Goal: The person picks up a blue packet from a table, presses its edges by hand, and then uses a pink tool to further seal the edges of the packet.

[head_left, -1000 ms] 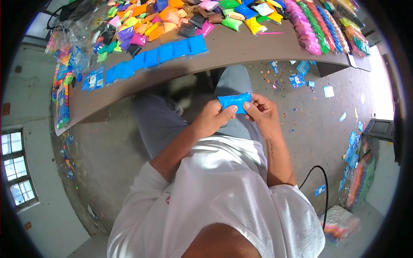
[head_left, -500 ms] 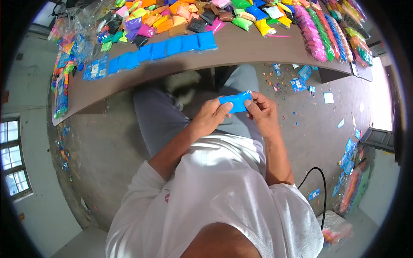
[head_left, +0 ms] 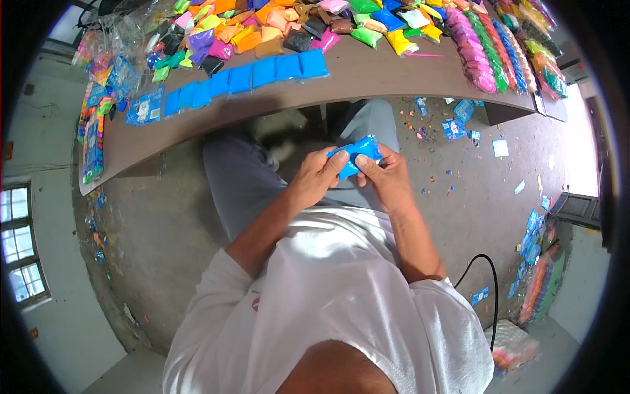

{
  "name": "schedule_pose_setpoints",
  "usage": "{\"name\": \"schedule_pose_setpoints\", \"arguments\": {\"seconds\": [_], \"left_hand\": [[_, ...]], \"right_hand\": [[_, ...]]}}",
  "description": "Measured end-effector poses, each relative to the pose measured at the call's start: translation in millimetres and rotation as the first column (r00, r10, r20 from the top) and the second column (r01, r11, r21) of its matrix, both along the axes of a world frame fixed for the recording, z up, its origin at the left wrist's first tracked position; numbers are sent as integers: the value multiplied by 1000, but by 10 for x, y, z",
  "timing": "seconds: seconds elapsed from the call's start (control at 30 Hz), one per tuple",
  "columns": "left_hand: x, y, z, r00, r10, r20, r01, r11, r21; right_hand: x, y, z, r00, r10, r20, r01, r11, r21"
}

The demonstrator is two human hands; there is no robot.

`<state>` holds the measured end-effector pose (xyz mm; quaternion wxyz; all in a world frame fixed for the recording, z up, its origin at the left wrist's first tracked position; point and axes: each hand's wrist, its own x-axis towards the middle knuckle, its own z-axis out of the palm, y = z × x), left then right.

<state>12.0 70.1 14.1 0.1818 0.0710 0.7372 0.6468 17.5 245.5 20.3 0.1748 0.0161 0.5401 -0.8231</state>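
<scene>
A small shiny blue packet is held between both hands above my lap, tilted up toward its right end. My left hand grips its left end, thumb on top and fingers behind. On the packet's right part my right hand presses its thumb, the other fingers curled behind it. Beyond the hands, a row of flat blue packets lies along the table's near edge. At that row's left end sits a printed blue wrapper.
The brown table curves across the top, bearing a heap of coloured packets. Long bagged rows lie at its right. Wrappers and scraps litter the floor. A black cable loops at the right.
The blue packet has tilted, its right end higher, and looks more bent. My right hand has moved left, its thumb now nearer the packet's middle, closer to my left hand.
</scene>
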Motion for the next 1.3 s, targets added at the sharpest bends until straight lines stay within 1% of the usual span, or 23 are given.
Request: {"name": "schedule_pose_setpoints", "arguments": {"seconds": [0.07, 0.1, 0.17, 0.2, 0.27, 0.3, 0.37, 0.4, 0.47, 0.5, 0.57, 0.7, 0.77, 0.9, 0.97, 1.0, 1.07, 1.17, 1.3], "left_hand": [[-7, 3, 2, 1000, -5, -6, 5, 1000, 4], [-6, 13, 40, 1000, -7, -6, 7, 1000, 4], [8, 39, 144, 1000, 14, 25, -16, 998, 65], [-1, 26, 104, 1000, 12, 25, -13, 998, 64], [-27, -19, -3, 998, -4, 67, -7, 988, 157], [-21, -29, 5, 998, -7, 67, -4, 988, 156], [-3, -45, 23, 993, -75, 96, 63, 991, 122], [4, -61, 15, 992, -77, 97, 65, 990, 122], [10, -83, -11, 989, -108, 100, 94, 987, 134], [10, -78, -12, 989, -109, 101, 96, 986, 133], [5, -75, -12, 997, -60, 42, 52, 983, 178], [-9, -48, 14, 997, -13, 80, -2, 982, 191], [-21, -77, 24, 995, -88, 36, 85, 993, 78], [-15, -91, 23, 989, -144, 23, 143, 989, 28], [13, -22, 122, 1000, -30, 6, 29, 995, 90], [8, -19, 119, 1000, -28, 7, 27, 996, 90], [-25, -29, 115, 1000, -24, -20, 25, 999, 35], [-35, -50, 89, 999, -46, -2, 46, 999, 19], [3, -11, 72, 1000, -9, -5, 9, 999, 49]], "right_hand": [[43, -82, -20, 995, -103, -16, 101, 993, -67], [52, -109, -44, 994, -105, -16, 103, 992, -68], [77, -153, -84, 980, -195, 29, 197, 963, -186], [82, -167, -54, 980, -198, 29, 199, 962, -187], [83, -177, 31, 965, -229, 131, 256, 933, -252], [82, -170, 16, 964, -232, 131, 259, 932, -253], [53, -124, -31, 976, -218, 19, 218, 960, -174], [35, -84, -38, 975, -220, 20, 220, 960, -174], [-8, 0, -53, 995, -78, -61, 78, 997, -3], [-17, 12, -45, 995, -80, -60, 80, 997, -3], [-30, 20, -4, 995, -60, -75, 63, 997, 47], [-12, -12, 46, 998, -48, -43, 48, 999, 12], [-12, 8, -62, 996, -67, -55, 65, 997, -50], [-9, 45, 5, 996, -62, -65, 62, 998, 4], [-4, 40, 10, 994, -58, -95, 64, 996, 62], [0, 33, 7, 994, -56, -94, 62, 996, 62], [-7, 10, 1, 998, -56, -41, 56, 998, 14], [-5, -31, 25, 997, -78, -4, 78, 997, -24], [11, -45, -21, 993, -115, -4, 115, 993, 0]]}}
